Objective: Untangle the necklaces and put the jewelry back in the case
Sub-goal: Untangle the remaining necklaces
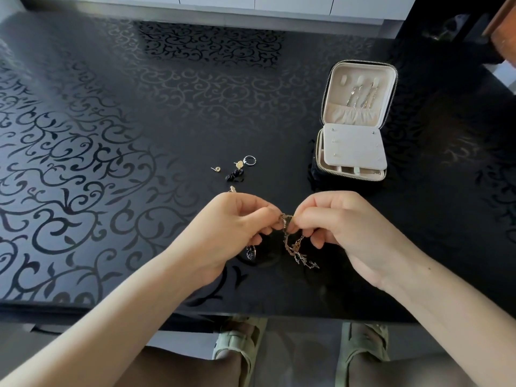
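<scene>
A knot of gold and silver necklace chains (291,241) hangs between my two hands just above the black table. My left hand (237,227) pinches one side of the tangle, and a dark pendant (250,253) dangles below its fingers. My right hand (337,219) pinches the other side at the top of the knot, with loose chain ends trailing down onto the table. The jewelry case (360,79) stands open at the right, beige inside, with chains hanging in its lid and a padded flap over the lower tray.
Loose pieces lie ahead of my left hand: a silver ring (250,160), a gold stud (216,169), a gold earring (239,164), a black beaded piece (236,175) and a small gold item (232,188). The table's front edge (279,317) runs just below my wrists.
</scene>
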Tool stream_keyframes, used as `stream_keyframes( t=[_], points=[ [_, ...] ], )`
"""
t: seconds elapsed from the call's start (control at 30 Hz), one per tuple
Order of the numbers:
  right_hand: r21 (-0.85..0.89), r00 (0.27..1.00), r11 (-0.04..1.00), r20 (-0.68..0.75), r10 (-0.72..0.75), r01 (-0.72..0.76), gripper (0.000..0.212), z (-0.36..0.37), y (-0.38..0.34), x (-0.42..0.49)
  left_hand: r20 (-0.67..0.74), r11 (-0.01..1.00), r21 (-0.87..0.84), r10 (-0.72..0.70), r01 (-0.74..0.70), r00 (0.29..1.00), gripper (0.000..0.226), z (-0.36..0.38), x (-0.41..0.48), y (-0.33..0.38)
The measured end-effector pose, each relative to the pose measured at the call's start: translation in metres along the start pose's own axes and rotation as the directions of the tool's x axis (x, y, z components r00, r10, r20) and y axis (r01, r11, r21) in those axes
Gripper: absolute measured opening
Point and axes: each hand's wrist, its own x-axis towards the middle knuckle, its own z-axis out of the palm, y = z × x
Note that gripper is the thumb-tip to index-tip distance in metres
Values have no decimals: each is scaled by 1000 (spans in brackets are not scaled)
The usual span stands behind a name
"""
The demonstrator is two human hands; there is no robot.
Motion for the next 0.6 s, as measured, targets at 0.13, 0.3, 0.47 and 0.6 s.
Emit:
stream_keyframes(
  t=[0.13,0.3,0.47,0.6],
  points=[
    [-40,1000,999,-3,-26,25,20,-2,1,-2,-31,992,110,60,-56,998,11,-2,0,-3],
    [-122,983,979,-68,-173,164,16,1,1,-4,-36,966,202,173,-162,984,11,-3,-2,-1],
    [-280,954,921,-47,-296,272,5,4,3,-4,0,897,359,275,-256,962,16,-1,-2,-3],
    [-511,914,800,-61,-401,316,3,8,7,-6,25,782,536,361,-317,932,16,5,-1,-7]
  ],
)
